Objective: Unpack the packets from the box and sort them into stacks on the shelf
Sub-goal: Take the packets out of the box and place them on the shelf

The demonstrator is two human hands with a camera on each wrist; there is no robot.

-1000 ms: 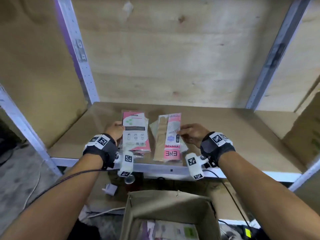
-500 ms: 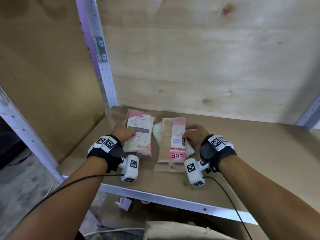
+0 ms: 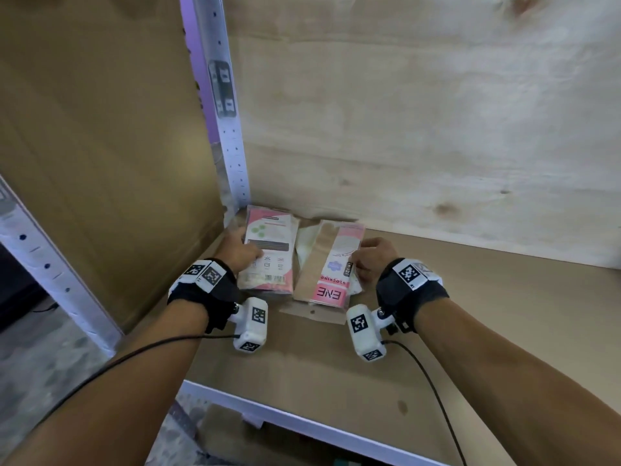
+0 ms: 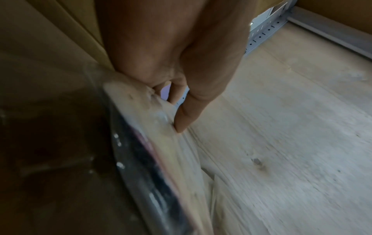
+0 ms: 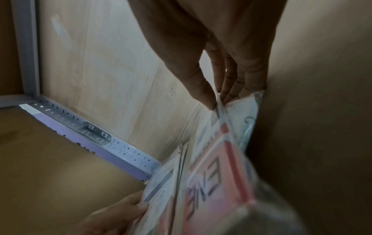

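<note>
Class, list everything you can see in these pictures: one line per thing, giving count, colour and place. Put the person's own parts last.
Left stack: several packets, pink and white, back left corner of shelf.
Right stack: several packets, tan and pink, beside the left stack.
Shelf: one, brown board with white front edge.
Upright: one, white and perforated, back left.
Back panel: one, pale plywood.
Wrist cameras: two, white, under the wrists.
Left hand: holds the left stack's edge.
Right hand: fingers pinch the right stack's edge.

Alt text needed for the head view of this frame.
Two hands hold two stacks of packets side by side on a wooden shelf: the left hand holds the left stack, the right hand the right stack, near the shelf's back left corner.
</note>
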